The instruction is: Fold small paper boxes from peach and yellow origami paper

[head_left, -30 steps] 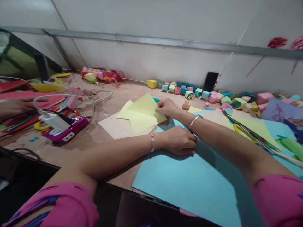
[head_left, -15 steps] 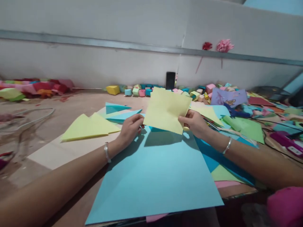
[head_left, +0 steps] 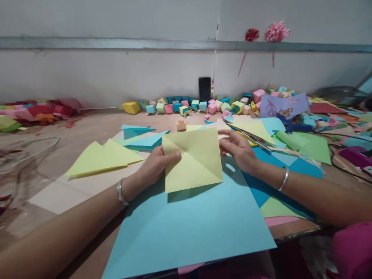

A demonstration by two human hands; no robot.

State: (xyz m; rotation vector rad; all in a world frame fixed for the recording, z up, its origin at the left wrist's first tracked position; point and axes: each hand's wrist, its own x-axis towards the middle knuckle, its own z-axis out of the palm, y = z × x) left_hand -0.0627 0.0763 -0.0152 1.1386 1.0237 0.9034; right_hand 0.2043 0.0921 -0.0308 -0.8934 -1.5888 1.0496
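A square of pale yellow paper (head_left: 193, 164) is held up over a large light blue sheet (head_left: 192, 228). Diagonal crease lines cross near its middle. My left hand (head_left: 159, 162) pinches its left side, thumb on the front and the other fingers hidden behind. At the right edge of the square is my right hand (head_left: 238, 151), its fingers stretched and a little apart; whether they touch the paper I cannot tell. Folded yellow papers (head_left: 101, 157) lie to the left, beside folded light blue pieces (head_left: 145, 138).
Small coloured paper boxes (head_left: 177, 105) line the wall, with a phone (head_left: 205, 89) standing among them. Scissors (head_left: 258, 136) lie beyond my right hand, near green paper (head_left: 308, 145). A white cable (head_left: 43, 145) runs along the left. Two paper flowers (head_left: 277, 31) hang at the rail.
The yellow square has come lower and nearer, turning its creased face toward me. My left hand has taken hold of its left side, and my right hand has let go of its right side.
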